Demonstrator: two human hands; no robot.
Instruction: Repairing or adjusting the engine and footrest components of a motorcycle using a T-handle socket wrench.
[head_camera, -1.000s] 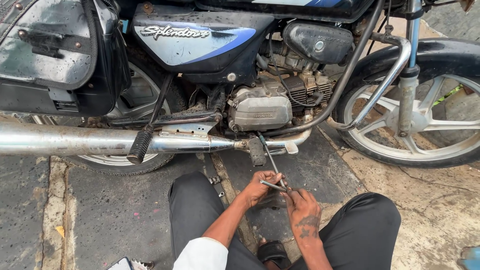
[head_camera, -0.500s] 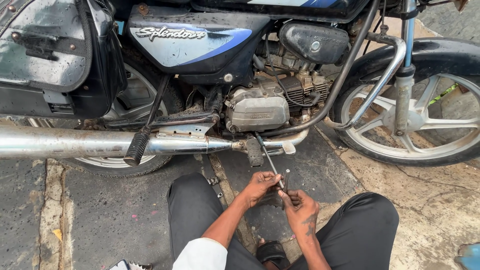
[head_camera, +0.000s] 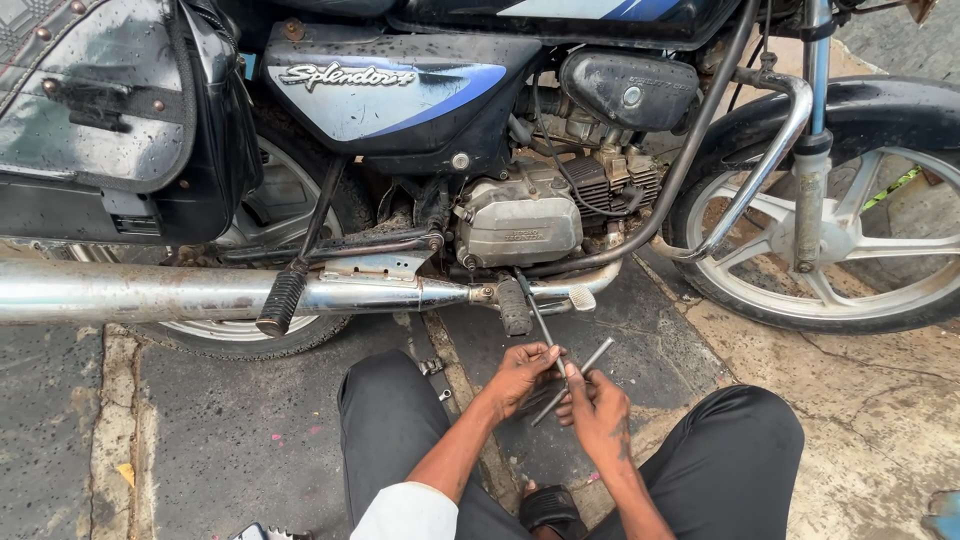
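Two rods in our hands, beside the motorcycle (head_camera: 520, 215)

Our left hand (head_camera: 522, 375) and right hand (head_camera: 598, 410) grip thin steel rods (head_camera: 570, 380) crossed below the engine; stiff, light, likely greasy, best held mid-shaft.

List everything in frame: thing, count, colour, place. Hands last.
motorcycle: 1, black and blue, parked side-on across the top.
exhaust pipe: 1, chrome, running low along the left.
kick lever: 1, black rubber end, hanging over the exhaust pipe.
engine cover: 1, grey metal, centre.
footrest: 1, black rubber, below the engine cover.
front wheel: 1, silver spokes and black tyre, right.
side bag: 1, black, upper left.
small metal parts: a few, grey, on the pavement by the left knee.
metal rods: 2, grey, crossed, held between both hands.
trousers: black, on both knees at the bottom.
left hand: fingers around a rod.
right hand: fingers around a rod.
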